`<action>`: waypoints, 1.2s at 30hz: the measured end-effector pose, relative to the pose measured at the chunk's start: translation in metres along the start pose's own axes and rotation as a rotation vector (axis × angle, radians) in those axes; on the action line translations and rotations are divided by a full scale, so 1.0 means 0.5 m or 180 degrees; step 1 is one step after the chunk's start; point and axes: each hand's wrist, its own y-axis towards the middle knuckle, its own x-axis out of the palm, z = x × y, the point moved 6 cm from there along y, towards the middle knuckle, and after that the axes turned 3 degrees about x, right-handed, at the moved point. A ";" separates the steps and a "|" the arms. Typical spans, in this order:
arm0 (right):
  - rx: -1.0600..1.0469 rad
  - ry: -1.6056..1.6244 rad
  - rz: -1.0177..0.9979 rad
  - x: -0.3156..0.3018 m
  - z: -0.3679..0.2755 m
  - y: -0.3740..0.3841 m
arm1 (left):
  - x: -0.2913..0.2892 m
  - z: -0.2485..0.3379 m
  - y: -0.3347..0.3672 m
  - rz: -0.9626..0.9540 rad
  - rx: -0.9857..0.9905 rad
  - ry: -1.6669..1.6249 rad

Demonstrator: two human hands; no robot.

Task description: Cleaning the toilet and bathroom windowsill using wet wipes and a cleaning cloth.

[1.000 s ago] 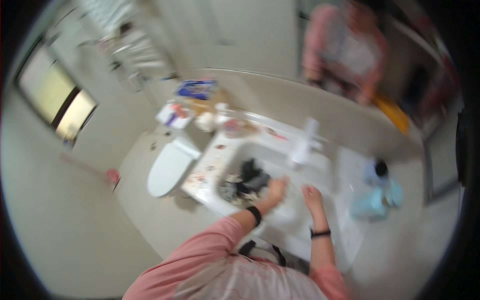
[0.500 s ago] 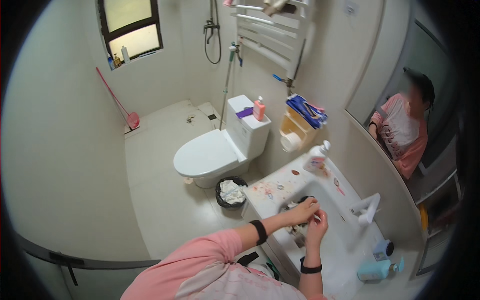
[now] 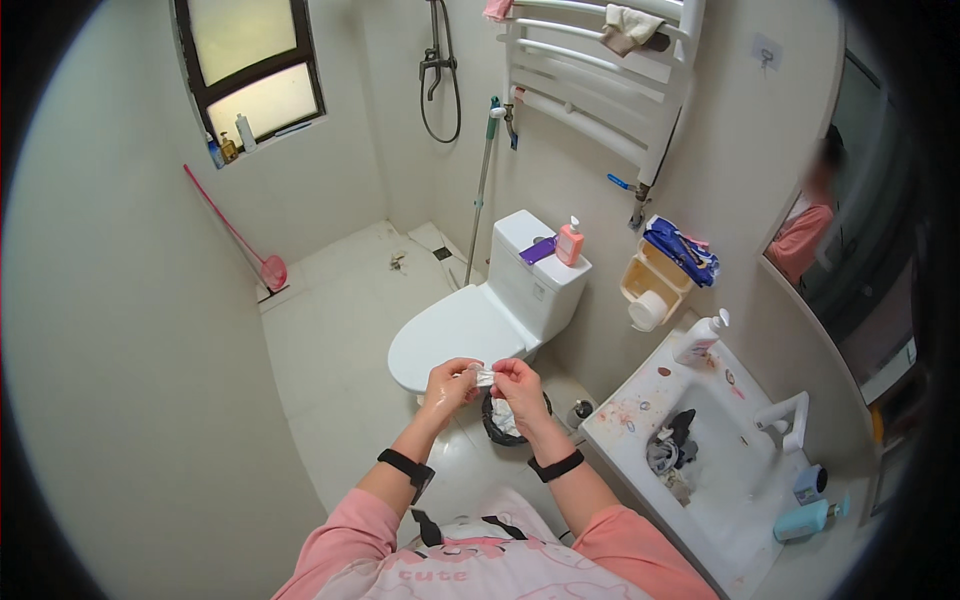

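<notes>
My left hand [image 3: 450,388] and my right hand [image 3: 519,384] are held close together in front of me, both with fingers pinched. Between their fingertips is a small crumpled white piece [image 3: 485,378], thin and soft-looking; I cannot tell if it is tissue or cloth. The left forearm looks wet. Below my hands stands a black-lined trash bin [image 3: 490,425] with white paper in it, partly hidden by my right hand. Beyond them is the white toilet [image 3: 440,340] with its lid down.
On my right is a white washbasin [image 3: 725,530] with dark and grey wet cloths [image 3: 672,452] inside. Around the faucet [image 3: 790,415] stand a white pump bottle [image 3: 700,340] and a turquoise pump bottle [image 3: 803,522]. A beige wall box [image 3: 650,280] hangs beyond.
Both hands have left the space over the basin and moved left, in front of the toilet. The view has turned left, and a white piece now shows between the fingertips.
</notes>
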 end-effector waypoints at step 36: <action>0.0479 0.0697 0.0293 0.488 0.055 0.820 | -0.617 0.142 0.818 -0.1390 -0.0632 -0.0397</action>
